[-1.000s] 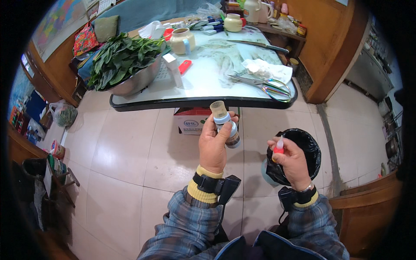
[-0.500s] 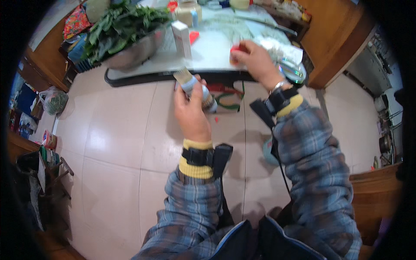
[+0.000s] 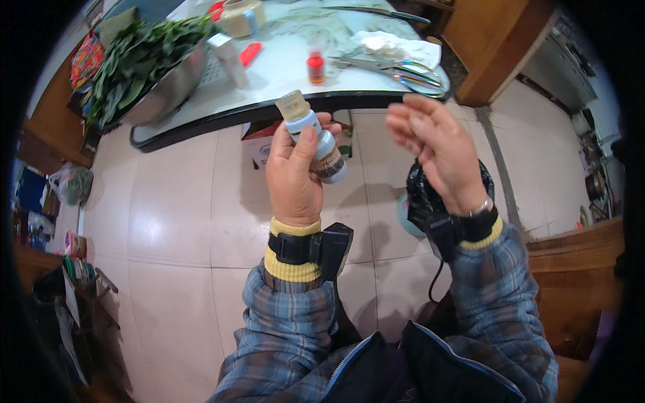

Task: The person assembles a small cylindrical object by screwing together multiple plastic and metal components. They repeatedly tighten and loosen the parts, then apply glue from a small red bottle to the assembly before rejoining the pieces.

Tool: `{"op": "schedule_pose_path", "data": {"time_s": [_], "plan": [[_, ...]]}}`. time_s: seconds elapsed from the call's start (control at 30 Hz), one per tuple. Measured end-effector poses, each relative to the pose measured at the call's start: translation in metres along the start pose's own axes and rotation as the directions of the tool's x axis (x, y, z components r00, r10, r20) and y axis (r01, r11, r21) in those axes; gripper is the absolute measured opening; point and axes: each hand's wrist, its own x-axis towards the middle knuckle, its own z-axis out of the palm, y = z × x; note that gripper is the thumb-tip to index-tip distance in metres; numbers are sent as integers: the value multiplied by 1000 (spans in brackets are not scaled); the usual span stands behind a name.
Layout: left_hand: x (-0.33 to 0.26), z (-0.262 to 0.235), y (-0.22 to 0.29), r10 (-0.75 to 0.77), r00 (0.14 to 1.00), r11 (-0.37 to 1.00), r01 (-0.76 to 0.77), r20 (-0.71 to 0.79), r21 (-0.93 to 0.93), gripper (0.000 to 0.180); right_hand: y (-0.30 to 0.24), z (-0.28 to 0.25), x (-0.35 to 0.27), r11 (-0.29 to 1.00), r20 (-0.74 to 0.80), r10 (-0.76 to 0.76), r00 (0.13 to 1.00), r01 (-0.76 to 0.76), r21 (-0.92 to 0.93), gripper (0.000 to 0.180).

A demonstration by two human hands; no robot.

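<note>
My left hand (image 3: 295,171) is closed around a small waisted container (image 3: 327,152) with a cream ribbed top, pale blue middle and brown textured band. The container tilts, its top toward the table (image 3: 282,71). My right hand (image 3: 443,151) hangs in the air to its right, fingers loosely apart and slightly blurred, with nothing visible in it. A small red bottle (image 3: 316,68) with a red cap stands upright near the table's front edge. To its right lie scissors (image 3: 386,65) with shiny rainbow-coloured handles. An upright white box (image 3: 228,62) and a flat red piece (image 3: 250,55) are to its left.
A metal basin of leafy greens (image 3: 144,67) sits at the table's left. Crumpled white tissue (image 3: 396,48), a knife (image 3: 383,11) and a cream jar (image 3: 242,19) lie farther back. Below are a printed carton (image 3: 259,144) and a black plastic bag (image 3: 420,191).
My right hand has let go of the red bottle, which now stands on the table, and has drawn back toward me. The left hand still holds the container. The view has shifted.
</note>
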Motion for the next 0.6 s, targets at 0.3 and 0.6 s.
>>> {"op": "schedule_pose_path", "data": {"time_s": [0.3, 0.6], "plan": [[-36, 62, -59, -261, 934, 965, 248, 243, 80, 48, -10, -82, -96, 906, 20, -226, 974, 217, -364, 60], [-60, 92, -74, -314, 903, 948, 282, 292, 148, 44, -24, -119, -108, 617, 112, -448, 887, 398, -679, 76]]}}
